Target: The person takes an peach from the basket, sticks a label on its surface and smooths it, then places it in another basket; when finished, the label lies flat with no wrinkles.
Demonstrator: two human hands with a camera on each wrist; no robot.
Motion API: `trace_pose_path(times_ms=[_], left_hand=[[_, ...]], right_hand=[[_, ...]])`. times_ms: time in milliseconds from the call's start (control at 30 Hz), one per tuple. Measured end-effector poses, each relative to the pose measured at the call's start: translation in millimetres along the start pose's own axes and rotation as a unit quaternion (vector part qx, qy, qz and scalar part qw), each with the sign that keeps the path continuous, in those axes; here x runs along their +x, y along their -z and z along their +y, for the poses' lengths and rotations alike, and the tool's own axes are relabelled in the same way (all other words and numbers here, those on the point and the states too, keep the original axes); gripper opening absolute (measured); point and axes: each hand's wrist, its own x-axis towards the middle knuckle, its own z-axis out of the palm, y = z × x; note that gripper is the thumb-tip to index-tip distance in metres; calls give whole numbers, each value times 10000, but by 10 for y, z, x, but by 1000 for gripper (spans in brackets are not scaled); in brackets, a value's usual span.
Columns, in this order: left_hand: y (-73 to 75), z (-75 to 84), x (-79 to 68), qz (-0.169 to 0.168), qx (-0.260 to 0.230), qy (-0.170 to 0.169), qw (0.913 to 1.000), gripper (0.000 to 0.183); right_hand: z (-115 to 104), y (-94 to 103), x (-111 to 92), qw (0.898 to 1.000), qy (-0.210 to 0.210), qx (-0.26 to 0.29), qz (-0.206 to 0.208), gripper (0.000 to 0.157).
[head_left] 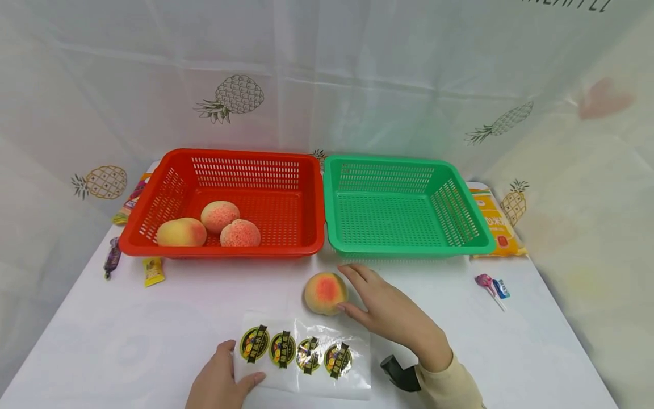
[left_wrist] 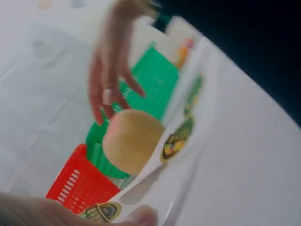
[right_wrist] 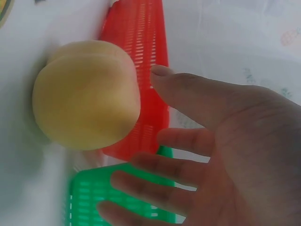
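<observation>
A peach with a red blush sits on the white table, just behind a sheet of round fruit stickers. Beside it on the right, my right hand has its thumb and fingers spread apart. A gap shows between that hand and the peach in the right wrist view. My left hand pinches the sheet's left edge, thumb on top and fingers at the edge. Several round dark labels with fruit pictures run in a row across the clear sheet. In the left wrist view the sheet partly hides the peach.
Behind stand a red basket with three peaches at its left and a green basket. Candies lie at the left, a lollipop at the right. A yellow snack bag leans by the green basket.
</observation>
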Motion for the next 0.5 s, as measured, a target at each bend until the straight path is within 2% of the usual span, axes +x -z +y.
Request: trace_pose_path(times_ms=[100,167,233,267,333,400,467,500], left_hand=[[43,3,-6,-283,-635,-114,9975,82],[70,25,-6,-510,-996,-356,9931,76],[85,54,2,-918,-1463,-723,9823,72],[85,72,4,-1153,-1737,-960,9733,70],[84,112,6,-1715,-2405,-1337,9460,66],[84,167,1,-2336,-3101,-1612,9074,59],[83,239,-9,-2773,-3549,-1817,8742,54],[91,281,-15,-2907,-3674,-1829,8643,53]], right_hand=[[-23,-1,-12,10000,60,-5,37,64],[-51,13,-19,9999,133,-19,74,63],[-89,34,-28,9996,239,-18,118,61],[-115,46,-36,9995,290,-26,148,60],[-171,70,-45,9988,432,16,239,57],[-237,91,-55,9974,612,81,367,52],[-309,108,-74,9954,805,141,500,47],[-346,113,-83,9941,910,191,557,44]])
